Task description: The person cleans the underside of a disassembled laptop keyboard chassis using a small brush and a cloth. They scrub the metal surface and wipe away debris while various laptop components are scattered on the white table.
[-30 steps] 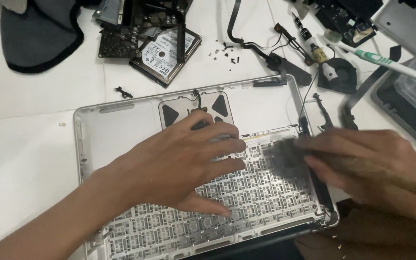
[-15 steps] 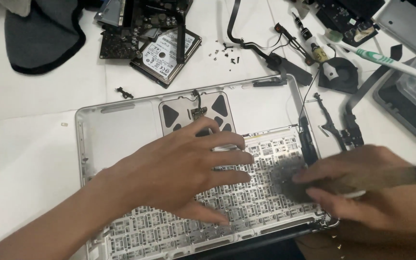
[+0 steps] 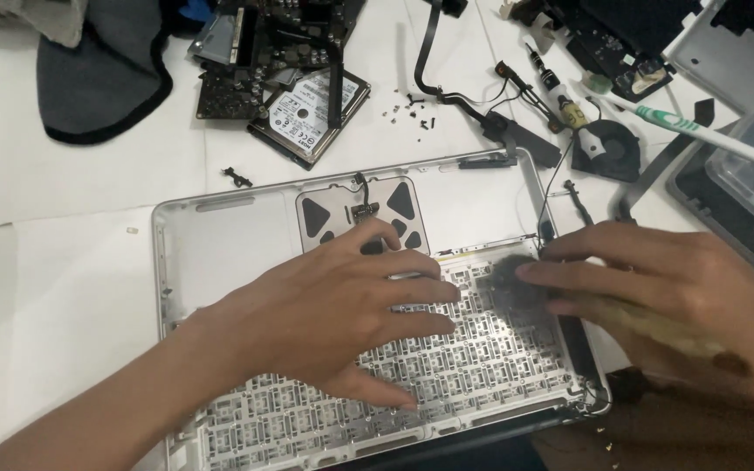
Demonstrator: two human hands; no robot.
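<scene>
An opened silver laptop case (image 3: 220,253) lies in front of me with the grey underside of its keyboard (image 3: 482,366) facing up. My left hand (image 3: 333,305) rests flat on the keyboard grid, fingers spread and pointing right. My right hand (image 3: 665,288) grips a brush by its pale handle (image 3: 656,327). The dark bristles (image 3: 508,277) touch the keyboard's upper right part, just beyond my left fingertips. The trackpad's underside (image 3: 333,214) sits above my left hand.
Behind the case lie a hard drive (image 3: 307,109), a dark circuit board (image 3: 246,70), several loose screws (image 3: 407,109), a black fan (image 3: 608,148), a white-and-green toothbrush (image 3: 700,131) and a dark cloth (image 3: 102,78). A clear plastic box (image 3: 743,192) stands at the right.
My right hand has swept the brush down the keyboard's right side and back up to its upper right part. My left hand has stayed pressed on the keyboard.
</scene>
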